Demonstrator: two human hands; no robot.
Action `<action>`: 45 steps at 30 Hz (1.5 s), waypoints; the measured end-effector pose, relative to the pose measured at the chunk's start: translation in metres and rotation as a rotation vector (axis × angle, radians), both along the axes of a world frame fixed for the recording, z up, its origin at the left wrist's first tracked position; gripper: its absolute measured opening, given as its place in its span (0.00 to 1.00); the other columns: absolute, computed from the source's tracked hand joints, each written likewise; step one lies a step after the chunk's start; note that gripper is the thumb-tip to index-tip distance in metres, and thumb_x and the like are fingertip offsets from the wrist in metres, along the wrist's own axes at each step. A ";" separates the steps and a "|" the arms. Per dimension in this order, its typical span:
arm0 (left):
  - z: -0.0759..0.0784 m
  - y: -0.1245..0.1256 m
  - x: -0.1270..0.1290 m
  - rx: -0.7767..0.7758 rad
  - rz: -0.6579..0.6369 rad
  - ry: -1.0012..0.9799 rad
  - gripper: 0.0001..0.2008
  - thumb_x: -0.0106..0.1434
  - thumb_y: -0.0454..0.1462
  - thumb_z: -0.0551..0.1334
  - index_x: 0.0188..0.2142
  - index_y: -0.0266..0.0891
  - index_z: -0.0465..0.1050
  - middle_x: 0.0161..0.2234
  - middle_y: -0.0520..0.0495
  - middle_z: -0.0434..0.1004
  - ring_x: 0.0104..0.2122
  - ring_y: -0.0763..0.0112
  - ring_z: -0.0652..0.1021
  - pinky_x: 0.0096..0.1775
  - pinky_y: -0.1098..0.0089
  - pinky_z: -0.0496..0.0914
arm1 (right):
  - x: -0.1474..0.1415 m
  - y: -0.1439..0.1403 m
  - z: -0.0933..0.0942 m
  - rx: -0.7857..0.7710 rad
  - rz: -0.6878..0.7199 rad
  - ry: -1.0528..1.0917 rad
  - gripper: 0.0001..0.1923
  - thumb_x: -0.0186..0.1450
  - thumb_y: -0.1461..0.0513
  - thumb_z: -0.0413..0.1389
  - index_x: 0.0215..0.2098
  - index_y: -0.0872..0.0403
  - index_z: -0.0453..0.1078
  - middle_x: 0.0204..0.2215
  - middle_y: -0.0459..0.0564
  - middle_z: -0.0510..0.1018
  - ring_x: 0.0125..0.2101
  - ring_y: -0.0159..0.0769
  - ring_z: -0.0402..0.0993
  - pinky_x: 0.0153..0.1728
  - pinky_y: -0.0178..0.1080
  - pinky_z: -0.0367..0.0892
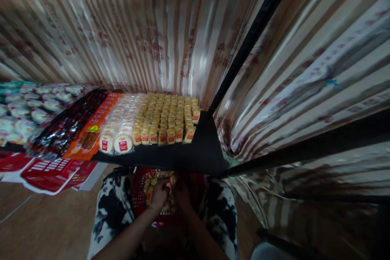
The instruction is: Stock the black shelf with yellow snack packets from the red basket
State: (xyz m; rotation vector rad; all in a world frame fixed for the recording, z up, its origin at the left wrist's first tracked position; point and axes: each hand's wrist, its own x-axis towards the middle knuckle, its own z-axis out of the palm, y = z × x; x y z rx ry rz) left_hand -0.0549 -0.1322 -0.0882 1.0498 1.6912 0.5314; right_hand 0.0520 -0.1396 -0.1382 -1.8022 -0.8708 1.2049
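Observation:
Both my hands are low in a red plastic basket (137, 195) between my knees, under the front edge of the black shelf. Small yellow snacks in clear wrappers (149, 180) lie in the basket around them. My left hand (160, 195) is closed, its fingers curled inward. Close beside it my right hand (182, 193) is in deep shadow, and its fingers are hard to make out. A small pale and red spot shows between the hands, too blurred to name. One wrapped yellow snack (173, 178) is by the right fingertips.
On the black shelf (179, 160) stand rows of yellow wrapped snacks (164, 118), round white packs (123, 143), an orange packet (91, 130), dark packets (70, 120) and white packs (27, 103). Another red basket (50, 174) is below left. Black posts and striped curtains (137, 28) enclose the shelf.

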 end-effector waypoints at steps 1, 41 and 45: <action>0.005 -0.003 0.000 0.048 -0.024 -0.002 0.17 0.51 0.28 0.52 0.41 0.36 0.71 0.39 0.46 0.76 0.40 0.70 0.75 0.43 0.73 0.66 | 0.002 -0.004 0.006 -0.002 -0.016 0.002 0.21 0.49 0.60 0.54 0.41 0.58 0.69 0.38 0.57 0.78 0.40 0.44 0.74 0.43 0.42 0.67; 0.131 0.109 0.136 0.391 -0.157 -0.096 0.24 0.60 0.36 0.51 0.56 0.33 0.61 0.58 0.42 0.60 0.58 0.67 0.61 0.60 0.67 0.51 | 0.116 0.142 0.115 0.550 -0.166 -0.374 0.24 0.58 0.55 0.47 0.51 0.57 0.64 0.39 0.55 0.75 0.38 0.40 0.71 0.43 0.43 0.65; 0.129 0.120 0.137 0.363 -0.138 -0.089 0.26 0.61 0.37 0.50 0.58 0.30 0.57 0.60 0.40 0.55 0.60 0.66 0.57 0.61 0.66 0.48 | 0.119 0.169 0.110 0.568 -0.120 -0.383 0.24 0.58 0.55 0.47 0.51 0.57 0.64 0.40 0.55 0.75 0.40 0.40 0.71 0.45 0.44 0.64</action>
